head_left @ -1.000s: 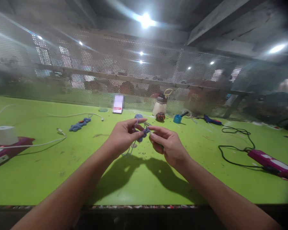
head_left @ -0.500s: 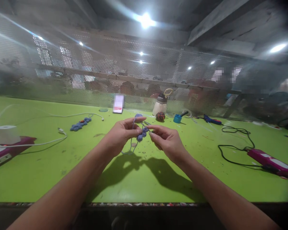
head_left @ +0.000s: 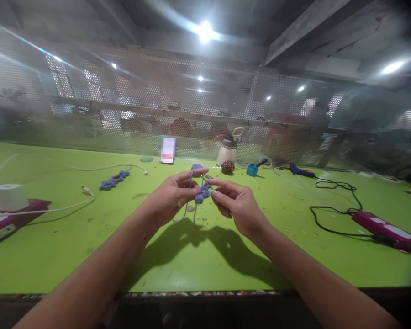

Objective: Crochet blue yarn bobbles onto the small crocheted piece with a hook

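Compared with half a second ago, the lavender yarn piece [head_left: 204, 193] is showing its rounded lobes more fully below the fingertips, and one yarn strand [head_left: 195, 212] is now hanging nearly straight down where it was bending into a loop. Both hands are keeping almost the same position.

Left fingers [head_left: 187, 193]: thumb is pressing on the left side of the piece, pinching it, while the index is extending above with yarn running over it. Right fingers [head_left: 222, 197]: index and thumb are converging at the piece's right edge; whether they are gripping anything cannot be told. The piece is sitting between the two sets of fingertips, above the counter [head_left: 253, 274].

Materials: lobes are looking plump, soft and ribbed. A rounded lavender bundle [head_left: 196, 167] is lying just beyond the left index. Left of the left fingers, a bumpy blue strip [head_left: 114, 181] is carrying an orange spot. Beyond the right fingers, a dark multicoloured ball [head_left: 228, 167] is resting before a pale bottle [head_left: 226, 156]; a turquoise pot [head_left: 252, 170] is standing right of it.
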`<action>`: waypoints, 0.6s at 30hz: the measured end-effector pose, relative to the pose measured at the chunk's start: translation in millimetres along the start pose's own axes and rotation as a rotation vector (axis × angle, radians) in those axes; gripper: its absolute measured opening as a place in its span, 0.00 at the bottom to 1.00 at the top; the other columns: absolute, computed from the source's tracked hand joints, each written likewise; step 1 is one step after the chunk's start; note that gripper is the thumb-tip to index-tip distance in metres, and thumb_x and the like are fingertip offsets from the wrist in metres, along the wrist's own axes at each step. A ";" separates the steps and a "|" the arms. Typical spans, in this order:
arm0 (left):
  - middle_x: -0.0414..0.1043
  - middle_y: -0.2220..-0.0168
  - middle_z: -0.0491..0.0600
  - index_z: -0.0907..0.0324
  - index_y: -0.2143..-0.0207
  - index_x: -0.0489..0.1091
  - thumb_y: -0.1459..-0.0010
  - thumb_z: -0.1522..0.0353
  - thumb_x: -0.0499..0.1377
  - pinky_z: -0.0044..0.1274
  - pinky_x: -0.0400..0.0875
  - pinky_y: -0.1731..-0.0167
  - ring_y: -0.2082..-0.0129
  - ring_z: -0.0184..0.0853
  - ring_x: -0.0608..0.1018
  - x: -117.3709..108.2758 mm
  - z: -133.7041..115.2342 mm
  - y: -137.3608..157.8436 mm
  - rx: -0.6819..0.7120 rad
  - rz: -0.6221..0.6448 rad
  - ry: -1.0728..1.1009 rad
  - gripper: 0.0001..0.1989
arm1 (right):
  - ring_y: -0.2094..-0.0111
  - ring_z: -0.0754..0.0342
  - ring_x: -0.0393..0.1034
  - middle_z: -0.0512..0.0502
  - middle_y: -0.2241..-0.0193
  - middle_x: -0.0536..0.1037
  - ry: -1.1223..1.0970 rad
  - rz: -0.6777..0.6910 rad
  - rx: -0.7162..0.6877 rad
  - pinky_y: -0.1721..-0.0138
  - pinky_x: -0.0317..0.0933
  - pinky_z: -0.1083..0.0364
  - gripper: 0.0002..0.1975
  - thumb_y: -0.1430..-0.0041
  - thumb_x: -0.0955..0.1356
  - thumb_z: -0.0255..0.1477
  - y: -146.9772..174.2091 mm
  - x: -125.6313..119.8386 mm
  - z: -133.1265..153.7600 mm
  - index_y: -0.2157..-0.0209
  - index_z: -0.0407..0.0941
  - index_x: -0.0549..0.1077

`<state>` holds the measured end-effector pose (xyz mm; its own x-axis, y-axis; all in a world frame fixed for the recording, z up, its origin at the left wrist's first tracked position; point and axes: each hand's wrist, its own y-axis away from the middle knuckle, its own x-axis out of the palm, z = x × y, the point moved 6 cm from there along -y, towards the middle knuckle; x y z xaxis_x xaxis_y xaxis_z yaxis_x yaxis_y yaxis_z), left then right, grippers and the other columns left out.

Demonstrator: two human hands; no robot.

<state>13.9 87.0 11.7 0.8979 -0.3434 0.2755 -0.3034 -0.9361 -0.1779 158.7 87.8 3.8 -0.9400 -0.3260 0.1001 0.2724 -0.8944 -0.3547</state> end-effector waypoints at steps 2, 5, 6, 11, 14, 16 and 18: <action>0.72 0.68 0.48 0.61 0.47 0.72 0.52 0.77 0.66 0.26 0.65 0.65 0.67 0.32 0.74 0.6 -0.6 0.9 -0.014 -0.002 -0.003 0.27 | 0.86 0.65 0.48 0.58 0.85 0.63 0.040 0.016 -0.036 0.85 0.40 0.59 0.16 0.49 0.73 0.31 0.5 1.2 1.8 0.57 0.42 0.79; 0.75 0.63 0.51 0.60 0.46 0.71 0.53 0.77 0.66 0.28 0.66 0.64 0.65 0.34 0.76 2.5 -3.2 2.3 0.010 0.014 -0.053 0.29 | 0.86 0.65 0.50 0.57 0.84 0.64 0.089 0.038 -0.032 0.85 0.41 0.59 0.16 0.48 0.72 0.30 1.0 2.8 1.6 0.56 0.42 0.78; 0.75 0.63 0.51 0.60 0.45 0.70 0.53 0.77 0.66 0.28 0.67 0.65 0.66 0.34 0.76 3.6 -4.2 2.7 0.025 0.023 -0.074 0.30 | 0.86 0.65 0.50 0.58 0.84 0.64 0.103 0.041 -0.029 0.85 0.41 0.59 0.17 0.48 0.72 0.30 1.0 2.9 1.6 0.56 0.41 0.78; 0.76 0.71 0.48 0.63 0.51 0.74 0.52 0.74 0.67 0.27 0.68 0.67 0.71 0.32 0.75 4.6 -9.9 4.1 0.104 -0.020 -0.147 0.23 | 0.86 0.64 0.51 0.58 0.83 0.64 0.136 0.033 -0.039 0.84 0.42 0.59 0.16 0.48 0.73 0.30 -0.4 0.1 3.3 0.57 0.41 0.77; 0.75 0.73 0.46 0.64 0.54 0.75 0.53 0.72 0.69 0.26 0.68 0.69 0.73 0.31 0.75 2.7 -10.5 3.5 0.110 -0.067 -0.158 0.22 | 0.86 0.64 0.51 0.58 0.84 0.64 0.139 0.043 -0.050 0.84 0.42 0.59 0.14 0.48 0.73 0.30 -1.5 -1.0 3.7 0.58 0.41 0.77; 0.74 0.74 0.45 0.64 0.54 0.75 0.55 0.72 0.70 0.26 0.68 0.70 0.74 0.30 0.74 1.8 -9.4 2.7 0.104 -0.070 -0.141 0.23 | 0.85 0.64 0.51 0.58 0.84 0.64 0.143 0.048 -0.055 0.84 0.42 0.59 0.14 0.48 0.72 0.29 -1.8 -1.2 3.9 0.58 0.41 0.77; 0.74 0.74 0.45 0.64 0.54 0.75 0.56 0.72 0.70 0.26 0.68 0.70 0.74 0.30 0.75 0.1 -8.2 2.0 0.099 -0.080 -0.125 0.24 | 0.86 0.64 0.51 0.58 0.84 0.63 0.147 0.056 -0.066 0.84 0.42 0.59 0.15 0.47 0.72 0.29 -1.6 -0.9 4.9 0.57 0.41 0.76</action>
<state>10.8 84.4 19.0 0.9524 -0.2499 0.1745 -0.2018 -0.9461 -0.2535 160.2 88.0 8.8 -0.9451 -0.3218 -0.0569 0.3154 -0.8527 -0.4164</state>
